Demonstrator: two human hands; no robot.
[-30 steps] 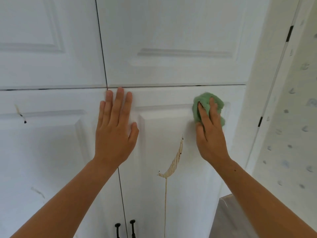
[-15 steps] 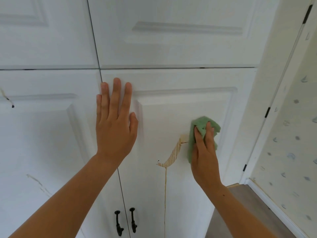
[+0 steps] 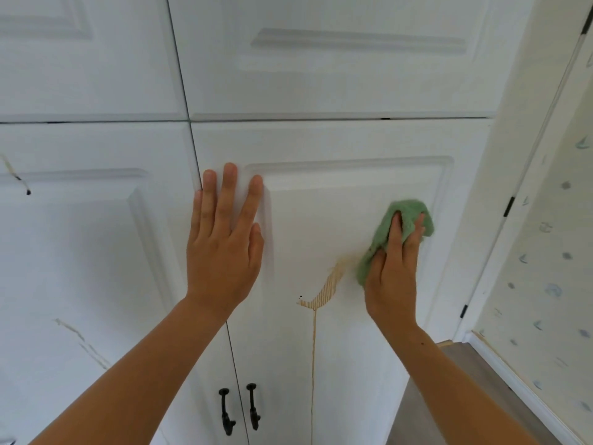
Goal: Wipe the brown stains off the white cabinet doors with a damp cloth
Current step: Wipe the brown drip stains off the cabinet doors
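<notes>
Okay, cloth: green cloth, soft, limp, probably light; grips best wadded up
where: pressed on the right door, just beside the smeared top end of the brown stain
right hand: fingers curled into the wad, gripping it, arm reaching up
left hand: fingers straight, flat on the same door by the seam, likely bracing
left to wipe: stain, drip line

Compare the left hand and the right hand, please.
The left hand lies flat and empty on the white door, fingers straight; the right hand grips a green cloth. The left hand sits near the door's left edge; the right hand is beside the brown stain. Both rest on that door.
</notes>
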